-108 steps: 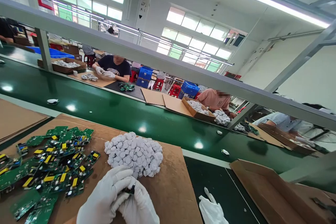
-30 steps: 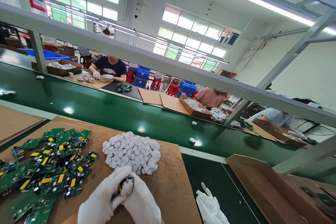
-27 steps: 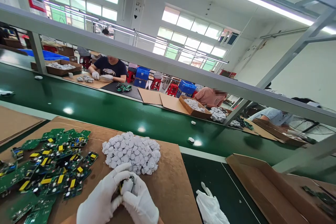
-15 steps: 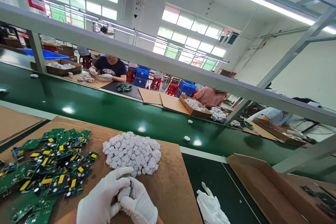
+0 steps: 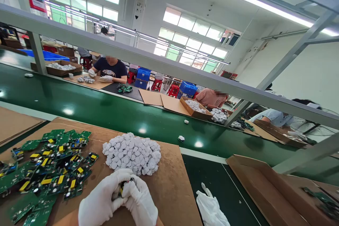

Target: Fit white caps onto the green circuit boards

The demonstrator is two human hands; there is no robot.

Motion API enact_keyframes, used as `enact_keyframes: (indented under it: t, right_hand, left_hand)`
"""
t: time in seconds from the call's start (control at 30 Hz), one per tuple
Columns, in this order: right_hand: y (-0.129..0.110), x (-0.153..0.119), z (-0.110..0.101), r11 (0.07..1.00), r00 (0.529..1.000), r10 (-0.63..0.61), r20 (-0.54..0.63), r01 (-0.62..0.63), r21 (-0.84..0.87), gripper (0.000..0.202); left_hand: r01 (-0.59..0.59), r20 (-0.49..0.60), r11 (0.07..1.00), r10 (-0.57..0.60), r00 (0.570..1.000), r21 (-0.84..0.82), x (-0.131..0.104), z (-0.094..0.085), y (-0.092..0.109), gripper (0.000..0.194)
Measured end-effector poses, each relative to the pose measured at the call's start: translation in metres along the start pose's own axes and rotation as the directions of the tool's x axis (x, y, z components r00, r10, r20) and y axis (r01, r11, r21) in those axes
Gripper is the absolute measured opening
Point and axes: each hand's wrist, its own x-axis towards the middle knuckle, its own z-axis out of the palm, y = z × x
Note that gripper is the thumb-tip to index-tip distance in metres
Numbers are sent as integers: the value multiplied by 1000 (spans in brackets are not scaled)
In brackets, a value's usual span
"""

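My left hand (image 5: 102,197), in a white glove, curls around a small circuit board (image 5: 122,188) whose yellow and dark parts show between the fingers. Fingertips of my right hand (image 5: 140,197), also gloved, are closed on the same board from the right. Most of the board is hidden by the gloves. Just beyond my hands lies a heap of small white plastic pieces (image 5: 132,152) on a cardboard sheet (image 5: 172,187). To the left, green circuit boards (image 5: 53,169) with yellow components are piled on the same cardboard.
A green conveyor belt (image 5: 106,113) crosses ahead, carrying a few small white pieces (image 5: 181,138). On the right are a loose white glove (image 5: 212,208) and a cardboard tray (image 5: 254,183). A metal rail (image 5: 159,60) spans above. Co-workers (image 5: 111,69) sit across the belt.
The white pieces on the belt have shifted left. My fingers have turned around the held board, and its yellow part now shows between them.
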Motion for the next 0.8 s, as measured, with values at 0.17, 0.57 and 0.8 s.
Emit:
enact_keyframes:
  t: [0.17,0.57,0.8]
  right_hand:
    - [-2,-1,1,984,997,-66,-46,57,-169,44]
    - [-2,15,-17,992,991,113,-67,-117,-50,43]
    - [37,31,-50,987,1000,-28,6,29,-157,67]
  left_hand:
    - [-87,-6,980,90,996,176,6,-4,14,51]
    - [-22,-75,993,31,997,120,49,-44,30,36]
    - [184,-223,953,-131,966,241,139,-80,0,34]
